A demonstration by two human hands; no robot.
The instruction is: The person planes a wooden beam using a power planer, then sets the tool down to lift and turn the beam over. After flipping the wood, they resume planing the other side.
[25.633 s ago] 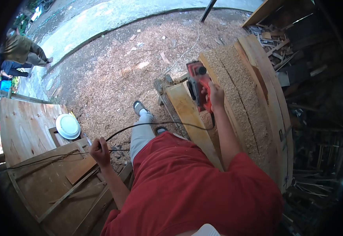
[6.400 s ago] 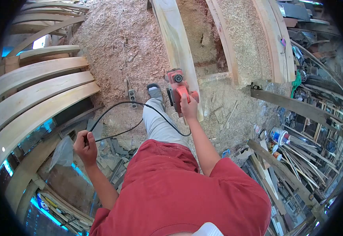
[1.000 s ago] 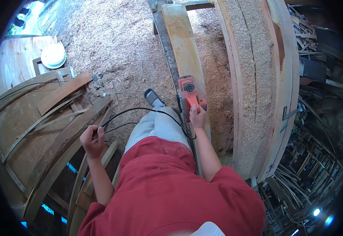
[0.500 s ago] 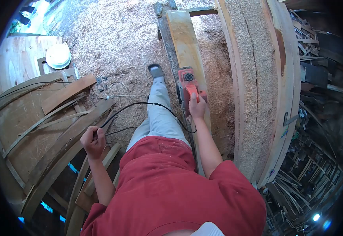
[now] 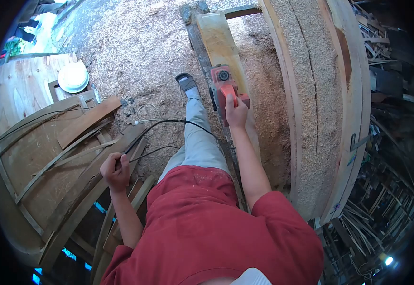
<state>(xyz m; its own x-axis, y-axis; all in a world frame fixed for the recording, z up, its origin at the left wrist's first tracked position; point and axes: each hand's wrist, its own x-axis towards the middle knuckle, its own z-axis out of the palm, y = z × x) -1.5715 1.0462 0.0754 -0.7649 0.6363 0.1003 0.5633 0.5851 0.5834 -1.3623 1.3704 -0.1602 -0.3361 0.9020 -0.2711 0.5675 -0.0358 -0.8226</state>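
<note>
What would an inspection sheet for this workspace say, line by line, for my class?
Surface: long pale board, its top partly under the tool.
Work in hand: red power tool on the board.
Clutter: shavings over the ground; loose wood strips at right.
Hands: right hand grips the tool; left hand holds a dark cable.
Cables: slack loop across the legs; plug end, nothing seen.
Surroundings: white round item at left.

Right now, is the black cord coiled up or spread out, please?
Spread out: the black cord arcs from the left hand toward the red planer.
</note>
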